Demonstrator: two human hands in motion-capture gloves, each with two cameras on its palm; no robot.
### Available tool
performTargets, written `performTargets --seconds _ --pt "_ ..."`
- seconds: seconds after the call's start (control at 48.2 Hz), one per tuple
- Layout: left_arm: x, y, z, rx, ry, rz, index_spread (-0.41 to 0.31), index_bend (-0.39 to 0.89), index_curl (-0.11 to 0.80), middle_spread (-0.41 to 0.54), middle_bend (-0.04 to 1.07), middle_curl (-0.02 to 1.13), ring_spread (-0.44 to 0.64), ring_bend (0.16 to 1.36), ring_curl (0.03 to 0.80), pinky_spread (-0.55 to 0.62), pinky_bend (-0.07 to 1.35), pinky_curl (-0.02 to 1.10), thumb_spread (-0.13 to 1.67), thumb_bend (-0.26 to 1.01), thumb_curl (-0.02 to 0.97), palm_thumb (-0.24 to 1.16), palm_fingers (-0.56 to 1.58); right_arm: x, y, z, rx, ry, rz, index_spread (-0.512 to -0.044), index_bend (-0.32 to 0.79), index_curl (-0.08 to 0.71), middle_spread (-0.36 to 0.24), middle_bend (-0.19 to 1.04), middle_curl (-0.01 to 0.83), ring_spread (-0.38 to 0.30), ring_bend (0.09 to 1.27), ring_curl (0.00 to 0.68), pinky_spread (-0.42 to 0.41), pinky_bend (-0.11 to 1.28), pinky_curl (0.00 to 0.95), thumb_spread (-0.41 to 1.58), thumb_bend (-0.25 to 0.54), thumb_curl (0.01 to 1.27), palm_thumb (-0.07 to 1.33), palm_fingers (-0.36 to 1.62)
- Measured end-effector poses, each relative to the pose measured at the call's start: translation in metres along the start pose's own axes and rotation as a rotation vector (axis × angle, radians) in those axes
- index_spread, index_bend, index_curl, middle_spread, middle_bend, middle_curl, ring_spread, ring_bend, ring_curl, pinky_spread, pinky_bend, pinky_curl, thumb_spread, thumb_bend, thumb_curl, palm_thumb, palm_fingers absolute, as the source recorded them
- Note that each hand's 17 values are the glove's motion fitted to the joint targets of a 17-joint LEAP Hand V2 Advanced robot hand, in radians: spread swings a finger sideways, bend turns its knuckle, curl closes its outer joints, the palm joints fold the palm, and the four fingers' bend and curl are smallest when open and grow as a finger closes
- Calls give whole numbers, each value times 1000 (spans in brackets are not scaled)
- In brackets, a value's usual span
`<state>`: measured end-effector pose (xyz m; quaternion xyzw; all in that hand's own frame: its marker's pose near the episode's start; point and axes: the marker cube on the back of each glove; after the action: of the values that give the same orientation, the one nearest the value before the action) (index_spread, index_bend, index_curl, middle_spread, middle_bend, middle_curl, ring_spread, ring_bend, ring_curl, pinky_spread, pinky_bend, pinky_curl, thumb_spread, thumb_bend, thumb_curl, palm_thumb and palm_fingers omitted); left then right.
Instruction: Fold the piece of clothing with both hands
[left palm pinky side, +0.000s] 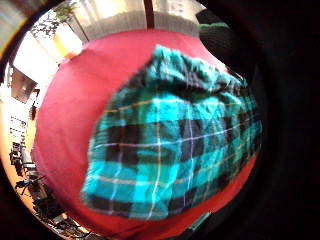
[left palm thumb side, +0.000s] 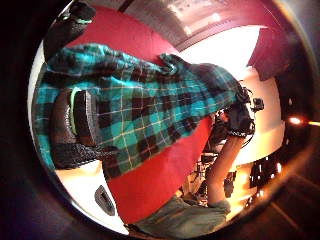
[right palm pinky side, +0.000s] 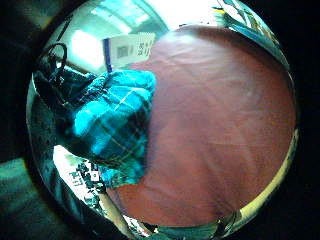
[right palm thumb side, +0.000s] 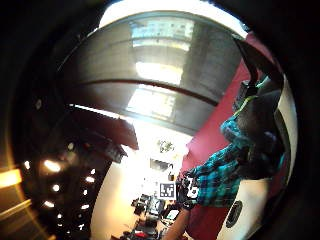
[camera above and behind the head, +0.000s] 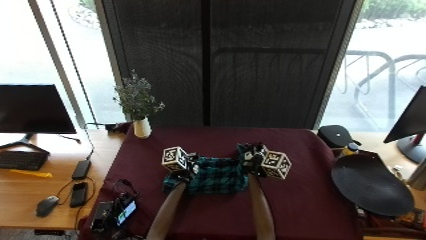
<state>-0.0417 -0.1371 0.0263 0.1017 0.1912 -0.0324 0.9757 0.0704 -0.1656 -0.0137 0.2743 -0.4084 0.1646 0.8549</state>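
- Teal-and-black plaid garment (camera above and behind the head: 214, 176) hangs between the two hands, lifted off the dark red cloth (camera above and behind the head: 299, 200) that covers the desk (camera above and behind the head: 40, 190).
- Left hand (camera above and behind the head: 184, 167): at the garment's left upper corner, fingers (left palm thumb side: 75, 127) curled over the fabric, pinching it. Left thumb side palm view shows them lying on the plaid.
- Right hand (camera above and behind the head: 251, 159): at the right upper corner, fingers (right palm thumb side: 257, 132) closed on the fabric edge; right thumb side palm view shows them wrapped over bunched plaid.
- Both hands level with each other, apart by the garment's width; forearms run back toward the person.
- Garment's lower part sags below the hands and bulges a bit past the left hand on the outer side; can't tell if the bottom hem touches the cloth.
- Left little finger side palm view: plaid fills most of the frame, so close to that palm, red cloth behind it.
- Right little finger side palm view: bunched plaid beside the palm, open red cloth past it.
- Beyond the left hand: white vase with a plant (camera above and behind the head: 138, 107) at the far left corner of the cloth.
- Left of the left forearm: monitor (camera above and behind the head: 33, 109), keyboard (camera above and behind the head: 20, 160), mouse (camera above and behind the head: 45, 205).
- Right of the right hand, well apart: black round dish (camera above and behind the head: 371, 185).
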Motion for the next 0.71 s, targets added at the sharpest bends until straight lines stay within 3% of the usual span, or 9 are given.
performTargets --seconds 0.021,0.042,0.104,0.187,0.27,0.394,0.54,0.706 --pt "1 0 -7 7 5 0 -125 156 417 -38 227 402 179 420 340 311 265 373 1482 77 319 592 509 -8 3 6 -11 -6 -24 -287 278 432 -248 -188 272 -255 556 442 -306 657 380 536 35 611 1101 985" --pt "1 1 -17 15 12 0 -127 162 419 -40 225 403 177 419 340 310 260 372 1479 77 322 595 515 -16 6 14 -23 -12 -55 -284 217 417 -274 149 351 -255 491 423 -305 585 356 503 18 616 1094 1116" --pt "3 3 -48 30 53 -3 -132 164 417 -44 216 406 164 419 341 308 249 370 1467 70 327 596 530 -44 17 43 -71 -26 -162 -284 217 428 -278 141 345 -257 476 423 -308 568 354 473 1 631 1105 1121" --pt "5 -2 -75 114 149 66 -134 157 413 -52 215 410 152 417 339 298 235 369 1453 60 332 594 549 -68 36 75 -139 -1 -266 -285 207 441 -282 137 344 -259 466 426 -310 559 355 439 -17 647 1112 1125" --pt "-17 -6 -92 208 159 10 -139 150 407 -57 209 414 138 417 340 290 235 371 1445 52 338 594 576 -100 76 101 -267 28 -378 -286 206 453 -258 151 349 -262 449 427 -316 543 353 412 -26 662 1110 1142" --pt "-19 11 -119 303 222 -26 -154 162 405 -73 214 418 104 421 338 272 207 365 1435 40 344 594 652 -122 129 136 -384 138 -488 -285 192 464 -235 156 357 -268 441 430 -325 531 353 381 -32 679 1100 1164" --pt "-30 14 -107 281 179 -70 -167 159 403 -90 214 428 79 407 340 253 188 364 1424 31 353 605 685 -102 182 198 -604 241 -534 -292 180 467 -215 162 368 -278 439 433 -330 528 355 357 -33 695 1086 1177" --pt "-51 8 -78 191 145 -128 -176 158 402 -95 195 431 69 392 342 243 186 366 1417 19 360 613 698 -75 208 228 -1000 113 -565 -293 169 465 -213 154 373 -278 450 439 -332 523 356 347 -35 706 1071 1159"
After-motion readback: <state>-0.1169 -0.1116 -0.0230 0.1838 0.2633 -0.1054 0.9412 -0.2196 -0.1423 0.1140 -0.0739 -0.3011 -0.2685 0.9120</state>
